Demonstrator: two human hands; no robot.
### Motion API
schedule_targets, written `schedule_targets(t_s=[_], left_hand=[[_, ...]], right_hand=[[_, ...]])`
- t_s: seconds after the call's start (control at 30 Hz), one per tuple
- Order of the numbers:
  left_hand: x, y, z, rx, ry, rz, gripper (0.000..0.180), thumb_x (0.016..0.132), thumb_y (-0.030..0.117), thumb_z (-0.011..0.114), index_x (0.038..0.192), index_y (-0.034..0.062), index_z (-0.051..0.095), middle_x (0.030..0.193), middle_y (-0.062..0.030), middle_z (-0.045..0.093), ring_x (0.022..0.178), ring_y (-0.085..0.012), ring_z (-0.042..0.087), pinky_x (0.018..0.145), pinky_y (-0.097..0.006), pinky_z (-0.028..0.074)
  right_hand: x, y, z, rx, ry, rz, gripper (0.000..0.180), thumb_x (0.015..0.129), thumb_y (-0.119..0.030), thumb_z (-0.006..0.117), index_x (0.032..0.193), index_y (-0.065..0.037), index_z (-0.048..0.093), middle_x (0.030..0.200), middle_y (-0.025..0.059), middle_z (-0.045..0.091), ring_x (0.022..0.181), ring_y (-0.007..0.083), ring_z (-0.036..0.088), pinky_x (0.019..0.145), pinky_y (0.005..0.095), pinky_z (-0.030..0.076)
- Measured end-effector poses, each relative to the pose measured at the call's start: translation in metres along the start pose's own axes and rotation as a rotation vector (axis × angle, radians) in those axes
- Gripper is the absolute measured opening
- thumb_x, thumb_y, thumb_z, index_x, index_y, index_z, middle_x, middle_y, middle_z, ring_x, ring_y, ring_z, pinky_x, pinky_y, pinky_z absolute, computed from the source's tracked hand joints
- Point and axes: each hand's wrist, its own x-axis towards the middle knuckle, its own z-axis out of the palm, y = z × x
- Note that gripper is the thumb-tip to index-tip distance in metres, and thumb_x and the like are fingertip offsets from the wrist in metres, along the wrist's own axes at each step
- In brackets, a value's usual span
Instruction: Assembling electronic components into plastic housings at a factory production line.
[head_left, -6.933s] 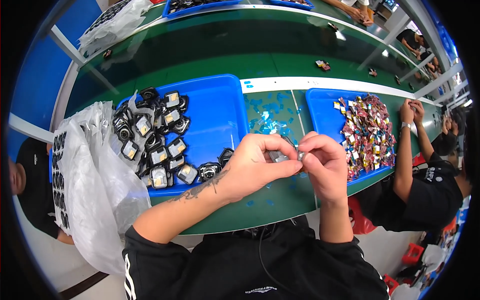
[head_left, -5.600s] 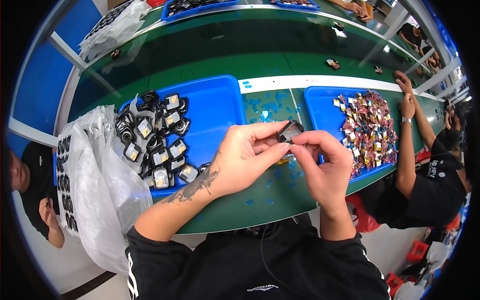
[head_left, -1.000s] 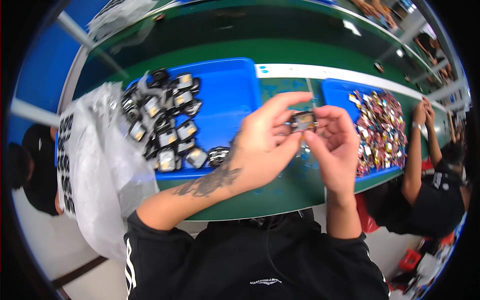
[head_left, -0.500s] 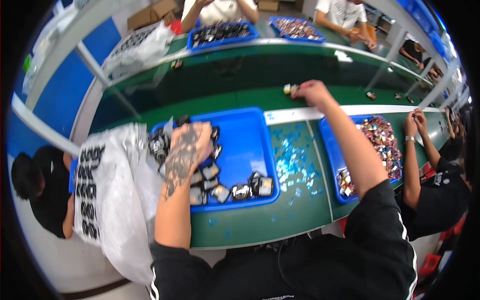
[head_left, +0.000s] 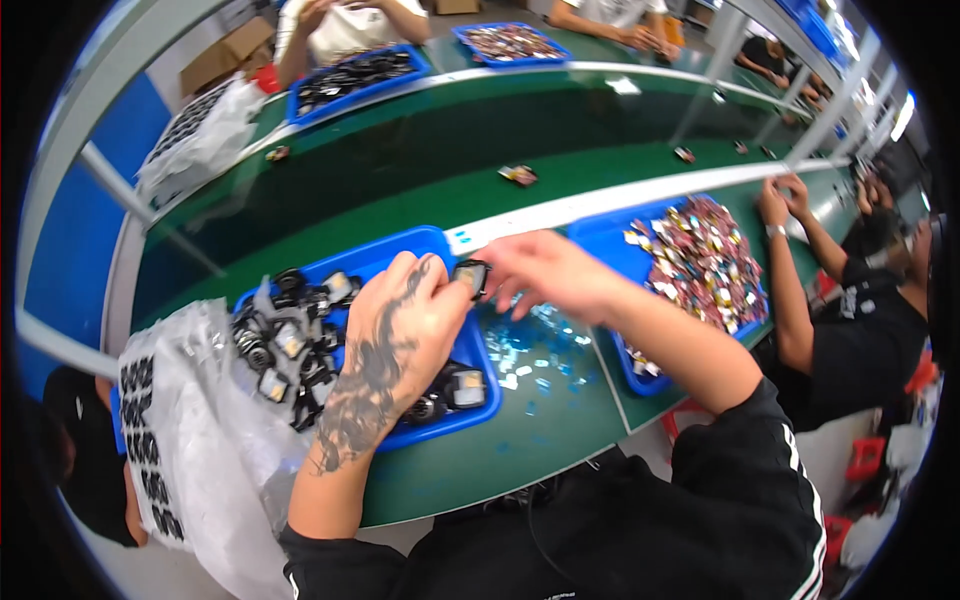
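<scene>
Over the right rim of the near blue tray [head_left: 440,250], my left hand [head_left: 405,320] is closed on a small black square case [head_left: 470,279] with a pale panel on its face. Close against its right side is my right hand [head_left: 545,275], slightly blurred, with its fingers loosely apart. Whether its fingertips touch the case is hard to tell. More black cases [head_left: 290,340], some with pale panels, lie in the tray below my left hand. A small part with pinkish and pale pieces [head_left: 519,175] rests on the dark green belt [head_left: 400,180] beyond my hands.
To the right, a second blue tray [head_left: 590,228] holds a heap of small pinkish and silvery parts [head_left: 705,262]. Blue film bits [head_left: 540,350] litter the green table between the trays. A white plastic bag [head_left: 190,420] sits at left. Co-workers [head_left: 840,330] work at right and across the belt.
My right hand has left the small part on the belt and come back toward my left hand. My left hand has risen from the tray with a black case. The view has shifted right.
</scene>
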Motion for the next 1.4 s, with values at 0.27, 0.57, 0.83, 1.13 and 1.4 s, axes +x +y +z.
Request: schedule_targets(t_s=[0.27, 0.57, 0.83, 1.13, 1.4], left_hand=[[-0.003, 0.042, 0.040, -0.687, 0.052, -0.170, 0.049, 0.086, 0.004, 0.068, 0.130, 0.0024, 0.045, 0.109, -0.0145, 0.063, 0.095, -0.0217, 0.063, 0.068, -0.029, 0.055], [-0.017, 0.056, 0.065, -1.757, -0.051, -0.913, 0.013, 0.094, 0.007, 0.062, 0.102, -0.0011, 0.057, 0.098, -0.0117, 0.067, 0.090, -0.0217, 0.070, 0.076, -0.027, 0.060], [-0.010, 0.064, 0.057, -1.994, -0.061, -0.996, 0.016, 0.092, 0.005, 0.064, 0.105, -0.0001, 0.056, 0.098, -0.0105, 0.065, 0.090, -0.0247, 0.070, 0.075, -0.025, 0.060], [-0.016, 0.056, 0.058, -2.037, 0.020, -0.915, 0.020, 0.090, 0.001, 0.065, 0.109, 0.0028, 0.060, 0.097, -0.0094, 0.067, 0.074, -0.0133, 0.063, 0.065, -0.022, 0.050], [-0.015, 0.058, 0.049, -2.119, -0.044, -0.961, 0.018, 0.096, 0.008, 0.058, 0.112, 0.0010, 0.061, 0.095, -0.0083, 0.066, 0.081, -0.0161, 0.067, 0.068, -0.026, 0.054]], right_hand=[[-0.076, 0.028, -0.002, -0.077, 0.227, -0.245, 0.030, 0.100, -0.016, 0.050, 0.121, 0.003, 0.060, 0.082, 0.0051, 0.066, 0.066, 0.0080, 0.060, 0.061, 0.0234, 0.052], [-0.109, 0.059, -0.089, -1.359, 1.021, -0.554, 0.014, 0.081, -0.016, 0.072, 0.088, -0.005, 0.065, 0.084, 0.0121, 0.065, 0.082, 0.0338, 0.062, 0.072, 0.0437, 0.052], [-0.152, 0.065, -0.129, -1.428, 0.805, -0.199, 0.017, 0.072, -0.006, 0.073, 0.084, -0.005, 0.061, 0.088, 0.0112, 0.061, 0.089, 0.0340, 0.058, 0.077, 0.0438, 0.047], [-0.151, 0.061, -0.127, -0.873, 0.811, -0.248, 0.012, 0.083, -0.003, 0.069, 0.093, 0.000, 0.063, 0.083, 0.0068, 0.067, 0.075, 0.0147, 0.063, 0.069, 0.0284, 0.050], [-0.161, 0.059, -0.119, -0.300, 0.691, -0.286, 0.011, 0.085, 0.002, 0.069, 0.095, 0.004, 0.063, 0.087, 0.0061, 0.068, 0.082, 0.0093, 0.066, 0.075, 0.0211, 0.053]])
